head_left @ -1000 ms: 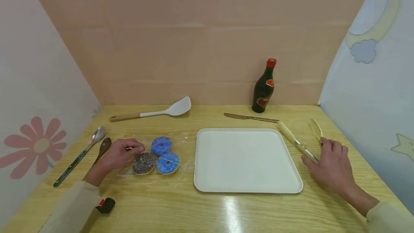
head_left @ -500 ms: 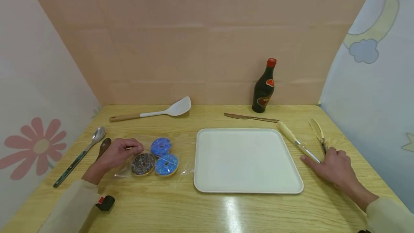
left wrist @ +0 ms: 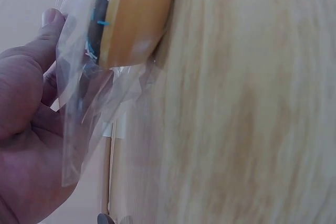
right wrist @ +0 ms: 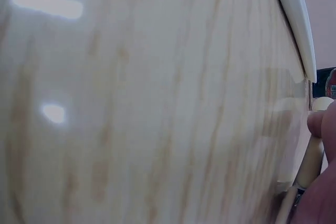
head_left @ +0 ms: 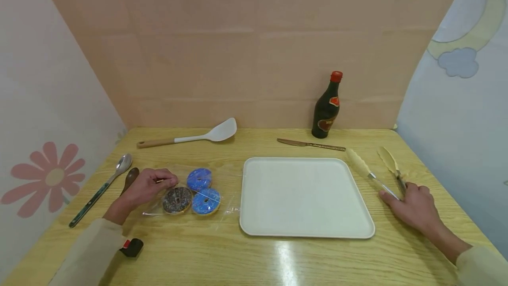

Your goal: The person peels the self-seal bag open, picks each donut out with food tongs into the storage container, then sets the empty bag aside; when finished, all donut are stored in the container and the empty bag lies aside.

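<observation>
In the head view my left hand (head_left: 146, 186) pinches the upper left edge of a clear plastic bag (left wrist: 71, 145) between thumb and fingers. Through the film show one dark-brown sprinkled donut (head_left: 177, 200), beside the fingertips, and two blue donuts (head_left: 205, 201). The left wrist view has the brown donut's side close up, next to the thumb. At the right, my right hand (head_left: 414, 208) grips a pair of tongs (head_left: 358, 163) with cream scalloped heads and metal arms. The thumb lies along the near arm and the fingers on the far one. The tongs' heads are spread apart and point away from me.
A white rectangular tray (head_left: 305, 197) lies between the hands. Behind it are a knife (head_left: 311, 144) and an upright dark bottle (head_left: 326, 109) with a red cap. A white spatula (head_left: 220, 131) lies at the back left; a metal spoon (head_left: 121, 164) and a wooden spoon (head_left: 131, 176) flank the left arm.
My right hand has slid back along the tongs, and its fingers now lie lower on the far arm. The tongs' heads have come somewhat closer together. My left hand keeps its pinch on the bag.
</observation>
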`<state>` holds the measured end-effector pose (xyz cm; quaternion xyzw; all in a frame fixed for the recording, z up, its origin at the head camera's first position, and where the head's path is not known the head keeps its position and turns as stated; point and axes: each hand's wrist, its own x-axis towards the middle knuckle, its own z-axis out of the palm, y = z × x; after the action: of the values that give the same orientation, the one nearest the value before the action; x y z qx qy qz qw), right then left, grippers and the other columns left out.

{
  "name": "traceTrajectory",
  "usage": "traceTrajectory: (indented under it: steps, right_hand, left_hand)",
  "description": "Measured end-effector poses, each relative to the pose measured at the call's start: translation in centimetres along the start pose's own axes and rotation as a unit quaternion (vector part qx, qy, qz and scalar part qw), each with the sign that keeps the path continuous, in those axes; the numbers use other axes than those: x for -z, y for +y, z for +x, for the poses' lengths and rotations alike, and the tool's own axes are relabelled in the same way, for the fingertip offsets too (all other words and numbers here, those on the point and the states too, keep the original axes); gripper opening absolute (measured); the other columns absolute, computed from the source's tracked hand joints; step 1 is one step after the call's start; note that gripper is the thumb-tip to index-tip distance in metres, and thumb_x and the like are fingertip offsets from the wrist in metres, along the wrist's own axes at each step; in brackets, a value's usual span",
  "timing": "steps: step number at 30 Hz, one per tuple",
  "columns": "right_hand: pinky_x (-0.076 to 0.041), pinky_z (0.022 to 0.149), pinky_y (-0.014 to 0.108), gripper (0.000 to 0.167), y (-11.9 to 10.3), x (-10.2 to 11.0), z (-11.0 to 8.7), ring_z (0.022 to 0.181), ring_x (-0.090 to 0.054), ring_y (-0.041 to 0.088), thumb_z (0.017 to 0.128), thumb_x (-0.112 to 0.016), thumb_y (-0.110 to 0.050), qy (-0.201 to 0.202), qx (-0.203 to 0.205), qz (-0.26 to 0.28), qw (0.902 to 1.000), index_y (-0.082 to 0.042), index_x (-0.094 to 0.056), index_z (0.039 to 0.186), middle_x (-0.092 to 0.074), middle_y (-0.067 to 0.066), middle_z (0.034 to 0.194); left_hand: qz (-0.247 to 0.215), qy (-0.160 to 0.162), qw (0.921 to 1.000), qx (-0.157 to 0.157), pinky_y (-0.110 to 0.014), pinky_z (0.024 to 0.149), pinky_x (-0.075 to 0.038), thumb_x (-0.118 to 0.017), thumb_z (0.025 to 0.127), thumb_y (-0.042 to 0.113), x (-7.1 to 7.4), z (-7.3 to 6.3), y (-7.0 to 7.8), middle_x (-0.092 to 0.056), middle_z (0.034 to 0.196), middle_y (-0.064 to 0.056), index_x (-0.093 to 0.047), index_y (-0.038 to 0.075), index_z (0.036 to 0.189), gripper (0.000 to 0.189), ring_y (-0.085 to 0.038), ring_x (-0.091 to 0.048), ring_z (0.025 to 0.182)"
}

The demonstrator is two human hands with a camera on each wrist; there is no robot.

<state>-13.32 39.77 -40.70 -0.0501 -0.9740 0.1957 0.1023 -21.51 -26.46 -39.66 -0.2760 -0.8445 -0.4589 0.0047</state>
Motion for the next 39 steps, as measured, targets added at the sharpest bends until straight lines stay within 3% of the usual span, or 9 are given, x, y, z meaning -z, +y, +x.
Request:
traceTrajectory:
  steps: [7, 15, 23, 35, 39]
  right_hand:
    - [-0.036, 0.067, 0.058, 0.071, -0.8, 0.0, -0.1, 0.089, -0.042, 0.050, 0.093, -0.058, -0.035, 0.006, 0.046, 0.031, 0.9984, 0.029, -0.039, 0.118, -0.045, 0.041, 0.098]
    - [-0.038, 0.062, 0.041, 0.056, -5.8, -0.4, -0.3, 0.079, -0.049, 0.029, 0.085, -0.071, -0.025, 0.017, 0.164, 0.047, 0.9852, 0.013, -0.050, 0.121, -0.051, 0.021, 0.100]
    - [-0.036, 0.060, 0.027, 0.050, -10.4, -1.4, -0.8, 0.074, -0.044, 0.008, 0.082, -0.076, -0.022, -0.018, 0.273, 0.075, 0.9589, 0.004, -0.059, 0.121, -0.052, -0.001, 0.097]
    - [-0.043, 0.070, 0.028, 0.044, -15.9, -3.1, 0.2, 0.088, -0.047, 0.007, 0.081, -0.076, -0.025, -0.045, 0.397, 0.070, 0.9139, -0.004, -0.063, 0.118, -0.054, -0.006, 0.102]
    - [-0.044, 0.072, 0.030, 0.044, -17.4, -3.3, 0.6, 0.089, -0.047, 0.008, 0.082, -0.076, -0.026, -0.059, 0.422, 0.060, 0.9029, -0.004, -0.063, 0.117, -0.053, -0.005, 0.102]
  left_hand:
    - [0.005, 0.003, 0.9999, 0.015, -0.026, 0.071, -0.050, -0.060, 0.093, 0.004, -0.1, 0.2, 0.3, -0.067, 0.091, -0.013, -0.072, -0.003, 0.096, 0.015, -0.009, -0.061, 0.088]
    - [0.003, 0.005, 0.9998, 0.019, -0.028, 0.068, -0.051, -0.060, 0.093, 0.005, -0.1, 0.1, 0.3, -0.067, 0.091, -0.011, -0.072, -0.002, 0.096, 0.014, -0.012, -0.062, 0.083]
    - [-0.007, -0.001, 1.0000, -0.003, -0.029, 0.066, -0.051, -0.059, 0.093, 0.003, 0.1, 0.0, 0.3, -0.066, 0.090, -0.010, -0.072, -0.002, 0.096, 0.014, -0.018, -0.062, 0.080]
    - [-0.004, -0.001, 1.0000, 0.009, -0.030, 0.064, -0.050, -0.061, 0.092, 0.004, -0.1, -0.1, 0.6, -0.066, 0.089, -0.009, -0.072, 0.000, 0.096, 0.013, -0.016, -0.060, 0.077]
    - [-0.004, -0.003, 0.9999, 0.013, -0.030, 0.064, -0.049, -0.061, 0.092, 0.004, 0.0, 0.0, 0.7, -0.066, 0.089, -0.008, -0.073, 0.001, 0.096, 0.013, -0.016, -0.060, 0.077]
